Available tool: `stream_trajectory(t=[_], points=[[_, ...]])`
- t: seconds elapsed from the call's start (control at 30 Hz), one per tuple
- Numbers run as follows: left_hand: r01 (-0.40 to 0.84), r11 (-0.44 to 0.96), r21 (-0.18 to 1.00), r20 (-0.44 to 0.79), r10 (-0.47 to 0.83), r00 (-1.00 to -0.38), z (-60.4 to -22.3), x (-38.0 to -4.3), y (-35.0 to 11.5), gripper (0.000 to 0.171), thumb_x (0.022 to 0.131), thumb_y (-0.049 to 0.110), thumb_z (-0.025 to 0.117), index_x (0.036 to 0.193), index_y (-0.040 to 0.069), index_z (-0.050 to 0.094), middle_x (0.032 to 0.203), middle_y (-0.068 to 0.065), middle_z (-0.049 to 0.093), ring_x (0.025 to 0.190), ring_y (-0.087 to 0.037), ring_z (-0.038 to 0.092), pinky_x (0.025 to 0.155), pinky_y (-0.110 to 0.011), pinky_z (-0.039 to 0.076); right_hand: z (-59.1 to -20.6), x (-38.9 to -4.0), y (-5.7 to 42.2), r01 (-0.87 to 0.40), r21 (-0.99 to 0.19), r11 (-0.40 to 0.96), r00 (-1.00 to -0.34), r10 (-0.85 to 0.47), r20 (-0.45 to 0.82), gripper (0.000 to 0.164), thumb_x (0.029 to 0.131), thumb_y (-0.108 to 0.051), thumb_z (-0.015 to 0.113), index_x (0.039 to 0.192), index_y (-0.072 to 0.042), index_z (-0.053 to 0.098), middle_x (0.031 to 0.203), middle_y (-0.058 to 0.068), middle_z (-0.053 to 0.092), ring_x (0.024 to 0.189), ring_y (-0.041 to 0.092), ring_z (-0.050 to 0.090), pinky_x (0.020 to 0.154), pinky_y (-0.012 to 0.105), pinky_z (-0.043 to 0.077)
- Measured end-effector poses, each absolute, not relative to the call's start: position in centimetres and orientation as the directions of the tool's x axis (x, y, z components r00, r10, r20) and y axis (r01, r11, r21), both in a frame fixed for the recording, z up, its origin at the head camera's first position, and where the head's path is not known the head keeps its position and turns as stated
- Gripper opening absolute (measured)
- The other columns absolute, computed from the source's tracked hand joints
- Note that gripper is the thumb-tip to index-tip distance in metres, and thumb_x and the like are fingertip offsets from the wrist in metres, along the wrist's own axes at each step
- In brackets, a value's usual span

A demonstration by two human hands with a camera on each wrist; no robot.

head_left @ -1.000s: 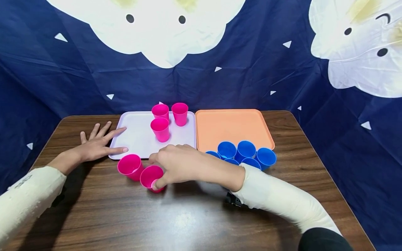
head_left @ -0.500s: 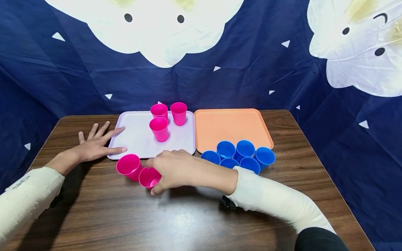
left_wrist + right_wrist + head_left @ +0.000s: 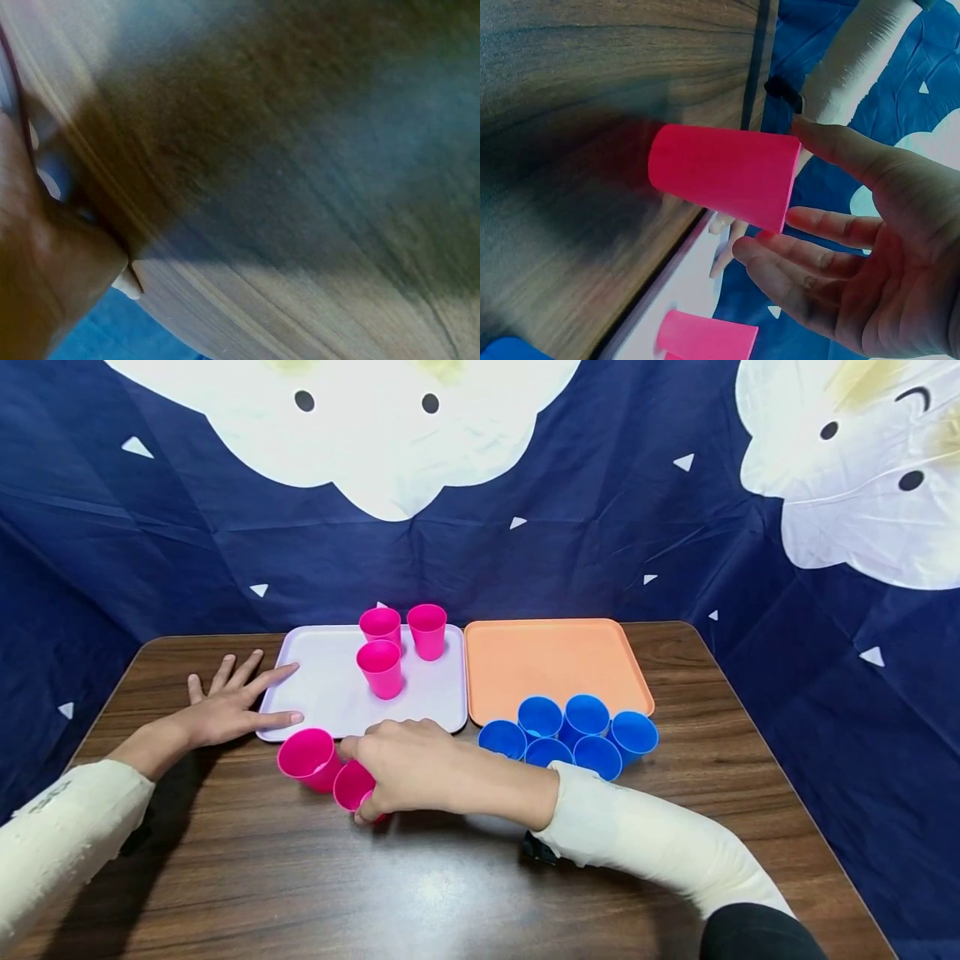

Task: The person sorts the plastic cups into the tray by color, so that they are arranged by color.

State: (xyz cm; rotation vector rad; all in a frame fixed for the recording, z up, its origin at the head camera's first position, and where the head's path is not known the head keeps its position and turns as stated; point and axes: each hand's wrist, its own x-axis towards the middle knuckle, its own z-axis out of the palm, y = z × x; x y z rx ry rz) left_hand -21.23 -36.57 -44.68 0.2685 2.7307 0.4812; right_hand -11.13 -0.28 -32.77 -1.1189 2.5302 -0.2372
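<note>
My right hand (image 3: pixel 408 768) reaches across the table to an upright pink cup (image 3: pixel 351 787). Thumb and fingers hold this cup at its rim; the right wrist view has its side (image 3: pixel 724 176) in full, thumb on one edge and fingertips at the other. Just to its left stands another pink cup (image 3: pixel 307 760). Spread flat, my left hand (image 3: pixel 221 714) rests at the left end of the lilac tray (image 3: pixel 315 693), its thumb and index finger over the tray's edge. Three pink cups (image 3: pixel 381 672) stand upright on that tray, towards its right side.
An orange tray (image 3: pixel 551 660) adjoins the lilac one on the right. Several blue cups (image 3: pixel 587 718) stand grouped at its front edge, close to my right forearm. A dark blue curtain (image 3: pixel 300 552) hangs behind the wooden table (image 3: pixel 300 893).
The right hand has shifted slightly left and settled round the rim of the pink cup, which stays in nearly the same spot. The left hand has stayed on the tray's edge.
</note>
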Motion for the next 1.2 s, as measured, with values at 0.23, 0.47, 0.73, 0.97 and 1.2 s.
stream_trajectory(t=[0.23, 0.47, 0.73, 0.97, 1.2], points=[[0.117, 0.924, 0.365, -0.313, 0.24, -0.919, -44.6, -21.1, -36.5, 0.108, 0.1, 0.077, 0.066, 0.183, 0.037, 0.009, 0.185, -0.029, -0.022, 0.164, -0.068, -0.031, 0.109, -0.099, -0.025, -33.2, -10.9, -0.6, -0.694, -0.306, 0.652, -0.602, -0.758, -0.251, 0.067, 0.09, -0.046, 0.096, 0.149, -0.028, 0.071, 0.11, -0.01, 0.073, 0.097, 0.002, 0.064, 0.072, 0.022, 0.057], [0.12, 0.922, 0.369, -0.313, 0.244, -0.918, -44.7, -21.2, -36.4, 0.108, 0.1, 0.077, 0.067, 0.182, 0.038, 0.009, 0.186, -0.028, -0.022, 0.164, -0.068, -0.03, 0.109, -0.099, -0.025, -32.9, -11.2, -0.3, -0.692, -0.339, 0.637, -0.587, -0.77, -0.25, 0.067, 0.089, -0.036, 0.098, 0.149, -0.026, 0.071, 0.112, -0.007, 0.072, 0.099, 0.003, 0.064, 0.075, 0.018, 0.056], [0.121, 0.924, 0.364, -0.317, 0.245, -0.916, -44.7, -21.2, -36.5, 0.108, 0.1, 0.077, 0.066, 0.183, 0.037, 0.008, 0.185, -0.029, -0.022, 0.164, -0.068, -0.03, 0.109, -0.099, -0.025, -32.3, -12.1, 0.4, -0.649, -0.417, 0.636, -0.579, -0.769, -0.273, 0.073, 0.088, -0.029, 0.097, 0.155, -0.022, 0.068, 0.119, -0.004, 0.072, 0.104, 0.006, 0.064, 0.079, 0.017, 0.057], [0.124, 0.925, 0.36, -0.313, 0.245, -0.917, -44.5, -21.2, -36.6, 0.108, 0.101, 0.075, 0.067, 0.183, 0.035, 0.009, 0.185, -0.031, -0.021, 0.164, -0.068, -0.03, 0.109, -0.099, -0.024, -31.4, -12.7, 0.7, -0.633, -0.413, 0.654, -0.598, -0.753, -0.275, 0.07, 0.087, -0.03, 0.099, 0.15, -0.02, 0.07, 0.122, -0.001, 0.073, 0.107, 0.008, 0.066, 0.08, 0.019, 0.059], [0.12, 0.924, 0.362, -0.309, 0.241, -0.92, -44.5, -21.1, -36.5, 0.11, 0.1, 0.076, 0.067, 0.183, 0.036, 0.008, 0.185, -0.03, -0.021, 0.165, -0.068, -0.029, 0.11, -0.099, -0.024, -30.5, -13.4, 1.2, -0.64, -0.376, 0.67, -0.621, -0.739, -0.262, 0.071, 0.088, -0.031, 0.098, 0.151, -0.017, 0.068, 0.126, 0.0, 0.076, 0.113, 0.011, 0.069, 0.089, 0.023, 0.062]])
